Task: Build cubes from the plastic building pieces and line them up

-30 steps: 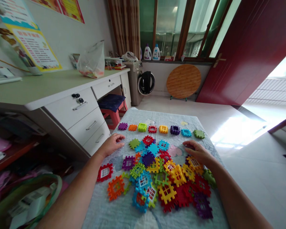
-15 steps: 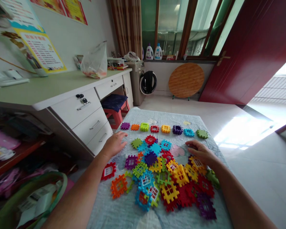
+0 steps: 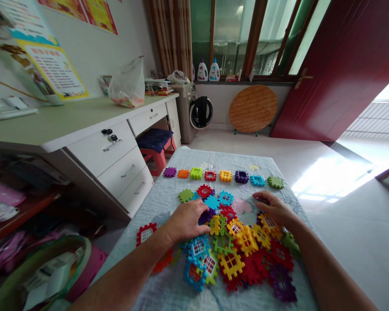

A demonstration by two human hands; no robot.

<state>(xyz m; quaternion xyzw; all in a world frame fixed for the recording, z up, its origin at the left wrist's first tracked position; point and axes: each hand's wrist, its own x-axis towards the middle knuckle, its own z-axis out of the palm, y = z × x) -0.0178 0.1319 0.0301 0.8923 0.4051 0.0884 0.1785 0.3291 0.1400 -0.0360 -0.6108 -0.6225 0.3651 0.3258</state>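
My left hand (image 3: 188, 218) is over the pile of plastic interlocking blocks. Its thumb and fingers are parted around a dark purple block (image 3: 208, 215), and I cannot see a firm grip on it. The thumb tip lies close to a yellow block (image 3: 214, 225). On the right, my right hand (image 3: 274, 208) hovers half curled, fingers apart and holding nothing, beside a yellow window block (image 3: 269, 222). A light blue block (image 3: 212, 202) and a red block (image 3: 204, 191) lie beyond my left fingers. Part of the pile is hidden under my left hand and forearm.
Several blocks form a row along the far side of the cloth-covered table (image 3: 236, 160), from a purple one (image 3: 170, 172) to a green one (image 3: 275, 182). A white desk (image 3: 123, 151) stands to the left, with a red stool (image 3: 157, 147) by it. A basket (image 3: 81, 263) is at lower left.
My left hand has moved right from the table's left side onto the pile, reaching the dark purple block. My right hand has stayed almost where it was.
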